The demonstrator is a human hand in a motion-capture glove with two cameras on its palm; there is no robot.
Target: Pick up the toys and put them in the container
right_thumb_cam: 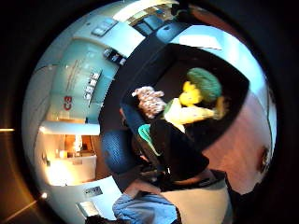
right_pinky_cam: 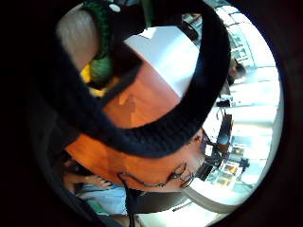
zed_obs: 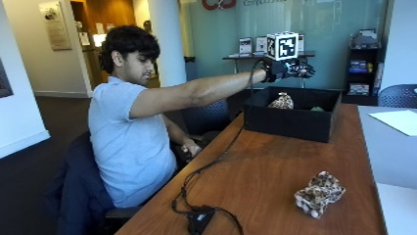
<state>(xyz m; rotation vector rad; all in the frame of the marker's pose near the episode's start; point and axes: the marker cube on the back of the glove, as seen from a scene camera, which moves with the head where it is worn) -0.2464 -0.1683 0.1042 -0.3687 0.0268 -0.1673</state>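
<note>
Gloved right hand (zed_obs: 291,69) above black container (zed_obs: 293,122).
Fingers loosely spread, holding nothing; spotted toy (zed_obs: 282,102) and green-yellow toy (right_thumb_cam: 202,88) lie below them.

A black open-topped container (zed_obs: 292,122) stands on the wooden table at its far end. Inside it a spotted brown-and-white plush toy (zed_obs: 281,102) sticks up above the rim, and beside that lies a green-and-yellow plush toy (right_thumb_cam: 200,95) (only a sliver of green shows over the rim from outside). A second spotted plush toy (zed_obs: 318,193), brown with pale patches, lies on its side on the tabletop near the front edge, well apart from the container.
</note>
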